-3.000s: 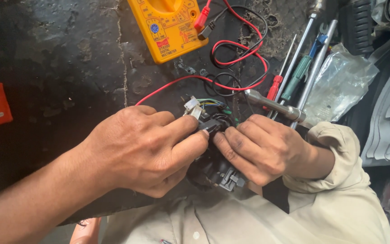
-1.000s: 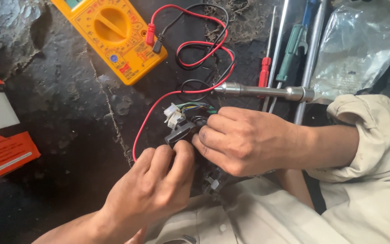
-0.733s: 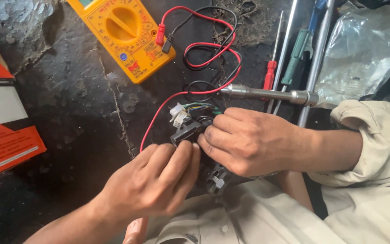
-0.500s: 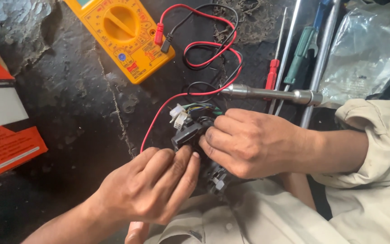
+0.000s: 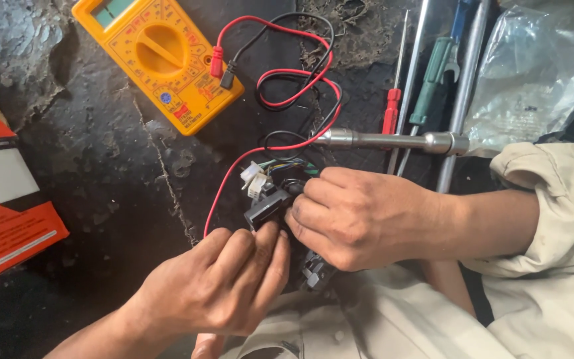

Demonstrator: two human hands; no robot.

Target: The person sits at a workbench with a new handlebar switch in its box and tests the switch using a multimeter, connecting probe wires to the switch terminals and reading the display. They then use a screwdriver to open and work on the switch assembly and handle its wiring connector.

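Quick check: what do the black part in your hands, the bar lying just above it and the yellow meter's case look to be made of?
Black part: seemingly matte moulded plastic, dull with no glint, with white connector plugs beside it. Bar: metal, probably plated steel, judging by its bright mirror-like highlights. Yellow meter: likely hard plastic, smooth with a slight sheen.

Three seconds ago the left hand (image 5: 217, 289) lay level with the right hand (image 5: 357, 216), covering the black switch part (image 5: 268, 206). Now it sits lower, fingertips under the part, whose white plug (image 5: 254, 179) shows. The orange box (image 5: 4, 199) has appeared at the left edge.
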